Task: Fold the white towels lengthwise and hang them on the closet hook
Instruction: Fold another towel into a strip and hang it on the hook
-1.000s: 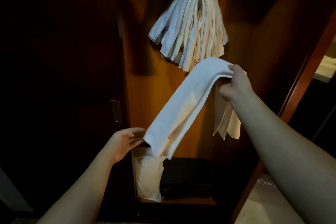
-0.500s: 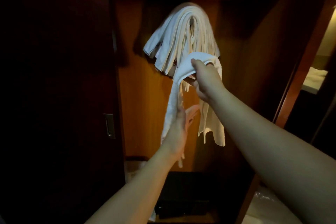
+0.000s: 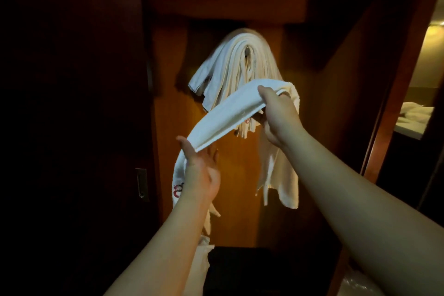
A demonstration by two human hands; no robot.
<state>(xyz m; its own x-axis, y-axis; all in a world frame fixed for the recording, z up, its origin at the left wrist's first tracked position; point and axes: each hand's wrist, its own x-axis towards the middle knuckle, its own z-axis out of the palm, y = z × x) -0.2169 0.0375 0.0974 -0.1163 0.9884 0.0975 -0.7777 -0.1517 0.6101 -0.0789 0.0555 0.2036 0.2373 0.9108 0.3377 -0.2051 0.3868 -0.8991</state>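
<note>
In front of the dark wooden closet, the long folded white towel (image 3: 230,115) slants from the flat, straight-fingered left hand (image 3: 201,170) propping its lower part up to the right hand (image 3: 276,115) gripping its top, just below the hook's hanging white towel bundle (image 3: 242,65).

1. I saw the right hand (image 3: 280,115) gripping a folded white towel (image 3: 230,115) near its upper bend, fingers curled round it.
2. The left hand (image 3: 200,168) supported the towel's lower stretch from beneath, fingers fairly straight.
3. Behind, a bundle of hung towels (image 3: 240,65) draped against the wooden closet back panel (image 3: 173,127).
4. A dark box (image 3: 264,269) sat below.
</note>
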